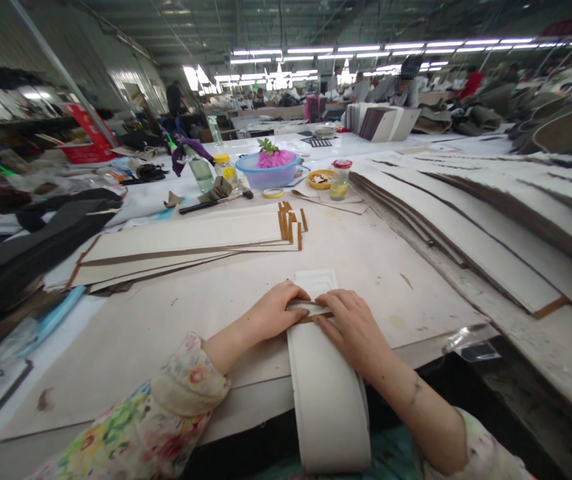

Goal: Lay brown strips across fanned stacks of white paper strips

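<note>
A long off-white strip (323, 393) of stiff material curves over the table's front edge and folds back under itself. Across it, near its far end, runs a brown band. My left hand (283, 308) pinches the strip's folded end from the left, thumb and fingers closed on it. From the right, my right hand (349, 323) grips the same end, its fingers over the top and its thumb near the brown band. Beyond my fingers, several layered pale pieces (316, 277) lie flat on the table. Part of the folded end is hidden by my fingers.
At left lies a stack of white strips (186, 240) with brown ends; larger white panels (466, 220) are piled at right. Behind stand a blue basin (267, 175), a lidded jar (340, 183), a yellow dish (320, 178) and a black-handled brush (211, 203). People work farther back.
</note>
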{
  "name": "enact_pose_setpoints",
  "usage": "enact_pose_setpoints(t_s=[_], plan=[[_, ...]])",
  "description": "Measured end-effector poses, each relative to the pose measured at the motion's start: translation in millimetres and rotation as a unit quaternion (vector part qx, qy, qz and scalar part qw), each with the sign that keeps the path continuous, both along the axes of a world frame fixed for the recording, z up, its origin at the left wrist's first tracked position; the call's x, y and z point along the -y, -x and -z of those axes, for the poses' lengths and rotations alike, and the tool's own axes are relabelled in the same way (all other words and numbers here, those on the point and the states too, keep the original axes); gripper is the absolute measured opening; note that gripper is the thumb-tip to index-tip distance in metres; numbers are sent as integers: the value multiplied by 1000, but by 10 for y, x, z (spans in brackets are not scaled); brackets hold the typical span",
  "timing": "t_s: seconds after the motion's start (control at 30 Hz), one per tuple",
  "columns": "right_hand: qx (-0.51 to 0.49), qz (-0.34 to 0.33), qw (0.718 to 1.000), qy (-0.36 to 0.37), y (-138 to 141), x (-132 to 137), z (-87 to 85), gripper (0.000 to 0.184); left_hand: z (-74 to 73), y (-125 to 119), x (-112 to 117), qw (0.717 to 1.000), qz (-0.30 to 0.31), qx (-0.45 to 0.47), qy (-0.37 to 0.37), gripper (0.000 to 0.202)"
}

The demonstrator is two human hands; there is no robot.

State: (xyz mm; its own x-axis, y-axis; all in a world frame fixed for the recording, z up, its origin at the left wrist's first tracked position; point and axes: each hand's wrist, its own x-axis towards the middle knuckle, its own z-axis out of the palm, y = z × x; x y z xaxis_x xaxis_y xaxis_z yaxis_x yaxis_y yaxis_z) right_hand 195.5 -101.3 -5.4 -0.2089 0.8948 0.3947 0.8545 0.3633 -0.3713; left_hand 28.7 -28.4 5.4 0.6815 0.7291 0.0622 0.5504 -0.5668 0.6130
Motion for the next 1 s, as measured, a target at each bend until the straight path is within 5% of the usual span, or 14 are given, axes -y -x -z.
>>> enact_pose_setpoints(t_s=[0.1,0.47,0.7,1.0], plan=[[33,-3,999,8,-9,-71,7,28,19,-3,12,1000,2,13,2,18],[130,-63,989,8,15,-110,-7,17,55,8,33,999,31,29,-29,2],[97,-79,992,33,2,-96,-51,19,53,208,40,999,24,44,-9,21],[103,-112,986,62,66,-118,-58,29,97,228,89,999,20,46,-22,11]])
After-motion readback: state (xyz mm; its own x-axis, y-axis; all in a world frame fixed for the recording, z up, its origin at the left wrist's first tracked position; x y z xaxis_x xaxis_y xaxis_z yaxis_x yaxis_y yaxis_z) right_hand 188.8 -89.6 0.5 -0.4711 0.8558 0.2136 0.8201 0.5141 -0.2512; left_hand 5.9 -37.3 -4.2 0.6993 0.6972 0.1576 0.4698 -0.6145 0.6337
